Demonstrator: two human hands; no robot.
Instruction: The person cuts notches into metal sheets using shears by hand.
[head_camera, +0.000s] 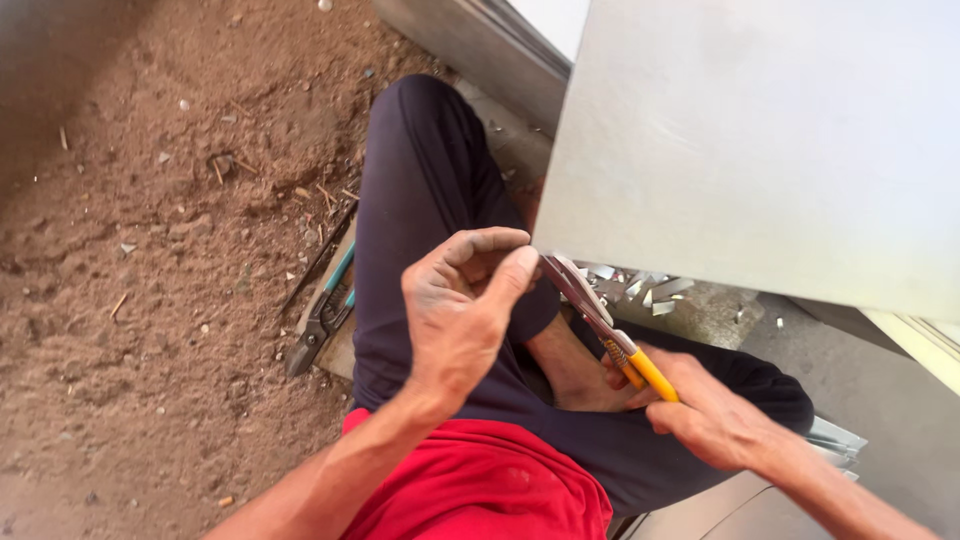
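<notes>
A person sits cross-legged on bare earth, working the lower corner of a large grey metal sheet (760, 150) that tilts over the lap. The left hand (460, 310) is closed in a pinch at that corner, thumb pressed against the sheet's edge and fingers curled behind it. The right hand (710, 415) grips the yellow handles of a pair of tin snips (600, 325), whose red-marked blades reach up to the same corner and meet the sheet just beside the left thumb. Small bright metal offcuts (645, 290) lie scattered under the sheet's lower edge, beyond the blades. A bare foot (575, 370) shows between the dark trouser legs, directly below the snips. To the person's left, a second pair of cutters with teal handles (322, 320) rests on a flat board at the edge of the dirt ground (150, 250), just beside the left knee and well apart from both hands. More flat grey panels (880, 410) lie on the right side, beneath the sheet.
</notes>
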